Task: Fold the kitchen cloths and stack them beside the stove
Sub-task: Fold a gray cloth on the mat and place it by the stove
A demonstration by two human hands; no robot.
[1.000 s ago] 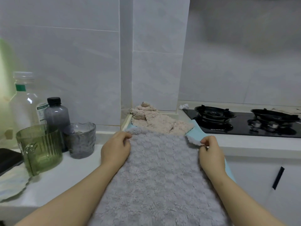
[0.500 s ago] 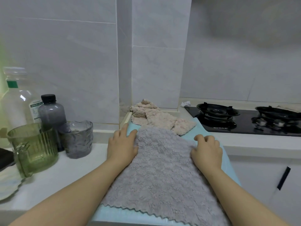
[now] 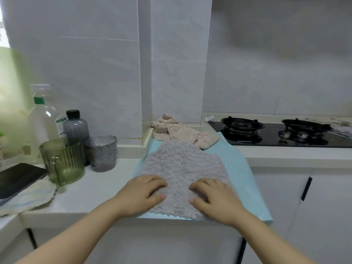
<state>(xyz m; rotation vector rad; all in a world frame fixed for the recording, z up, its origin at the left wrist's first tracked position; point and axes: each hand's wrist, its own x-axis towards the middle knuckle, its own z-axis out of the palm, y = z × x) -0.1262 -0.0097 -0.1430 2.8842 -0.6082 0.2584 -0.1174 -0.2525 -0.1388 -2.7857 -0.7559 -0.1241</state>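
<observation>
A fluffy grey cloth point(image 3: 181, 164) with a zigzag hem lay flat on a thin pale blue cloth point(image 3: 240, 168). The blue one was spread over the white countertop point(image 3: 91, 189) and hung a little past its front edge.

Both hands rested palm down on the near end of the grey one. The left hand point(image 3: 142, 193) was at its near left corner and the right hand point(image 3: 215, 197) at its near right corner. Their fingers were relaxed and lightly bent, pressing into the pile and gripping nothing. The 2 sets of fingertips pointed towards each other, with a strip of grey pile between them. The rest of that cloth stretched away from the hands towards the wall.

Beyond it a crumpled beige-pink fluffy cloth point(image 3: 182, 133) lay in the tiled corner, partly on the blue one and just left of the black glass gas stove point(image 3: 266, 139) with 2 burners.

Left of the cloths stood a green ribbed glass tumbler point(image 3: 62, 162), a grey textured glass cup point(image 3: 102, 153), a dark grey plastic bottle point(image 3: 76, 126) and a clear plastic bottle point(image 3: 42, 115). A black phone point(image 3: 17, 178) lay at the far left.
</observation>
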